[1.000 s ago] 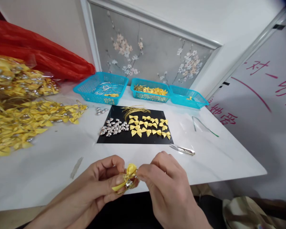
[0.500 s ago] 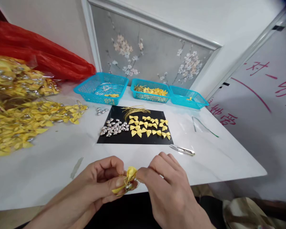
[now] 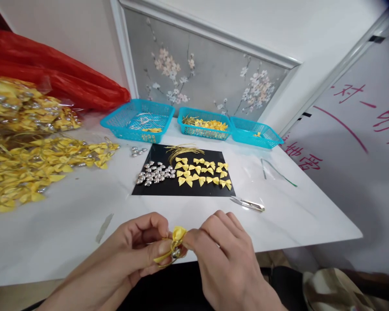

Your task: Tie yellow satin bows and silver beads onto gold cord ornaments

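Above the table's front edge, my left hand (image 3: 145,246) is closed, thumb and fingers pinching a yellow ribbon bow (image 3: 179,233). A shiny silver bead (image 3: 176,253) hangs just under the bow's middle, and thin gold cord (image 3: 175,245) wraps around there. My right hand (image 3: 227,250) is closed in a pinch against the bow's right side, where the cord runs to its fingertips; the cord's end is hidden. Beyond the hands, a black mat (image 3: 181,191) carries silver beads (image 3: 155,173), several yellow bows (image 3: 199,179) and a bundle of gold cords (image 3: 184,152).
Thread snips (image 3: 248,204) lie right of the mat. Three blue baskets (image 3: 139,106) stand along the back, holding some yellow pieces. A heap of finished-looking yellow bows with beads (image 3: 45,172) covers the left side, beside a filled clear bag (image 3: 29,108) and red plastic (image 3: 52,69).
Both hands stay at nearly the same spot on the bow. My right hand has shifted slightly left, and the bow and bead have turned a little.
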The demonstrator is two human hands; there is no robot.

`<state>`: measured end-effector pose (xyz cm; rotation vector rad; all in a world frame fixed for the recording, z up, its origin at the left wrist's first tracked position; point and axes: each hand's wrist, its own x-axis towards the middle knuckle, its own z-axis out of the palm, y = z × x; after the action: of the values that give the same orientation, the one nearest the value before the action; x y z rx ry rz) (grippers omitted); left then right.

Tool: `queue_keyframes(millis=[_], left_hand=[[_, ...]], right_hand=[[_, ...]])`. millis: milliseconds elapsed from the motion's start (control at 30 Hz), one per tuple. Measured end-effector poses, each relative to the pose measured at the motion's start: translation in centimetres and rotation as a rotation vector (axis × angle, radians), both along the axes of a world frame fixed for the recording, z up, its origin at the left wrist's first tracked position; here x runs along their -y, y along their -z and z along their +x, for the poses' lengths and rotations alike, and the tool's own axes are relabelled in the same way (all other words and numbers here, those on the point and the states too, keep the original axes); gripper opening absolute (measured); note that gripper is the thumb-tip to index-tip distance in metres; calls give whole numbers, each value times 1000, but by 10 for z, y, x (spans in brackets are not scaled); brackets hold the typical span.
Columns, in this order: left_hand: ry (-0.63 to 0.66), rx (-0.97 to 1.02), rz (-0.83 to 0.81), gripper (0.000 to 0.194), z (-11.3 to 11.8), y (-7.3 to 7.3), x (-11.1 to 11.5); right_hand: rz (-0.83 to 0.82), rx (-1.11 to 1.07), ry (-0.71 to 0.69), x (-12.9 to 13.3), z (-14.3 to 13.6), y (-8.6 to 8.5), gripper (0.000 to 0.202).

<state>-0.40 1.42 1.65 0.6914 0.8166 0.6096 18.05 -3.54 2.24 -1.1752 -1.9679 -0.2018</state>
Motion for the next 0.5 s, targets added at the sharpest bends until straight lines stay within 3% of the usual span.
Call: queue_keyframes(millis=[233, 367, 500], left_hand=[[-64, -86, 154, 18, 3, 5, 2], [-105, -222, 335, 17, 7, 5, 3], [-140, -275, 404, 18, 7, 3, 3]], right_hand=[[-168, -235, -71, 5, -2, 14, 23], [-80, -185, -46, 6, -6, 19, 24], [43, -212, 30, 4, -2, 12, 28]])
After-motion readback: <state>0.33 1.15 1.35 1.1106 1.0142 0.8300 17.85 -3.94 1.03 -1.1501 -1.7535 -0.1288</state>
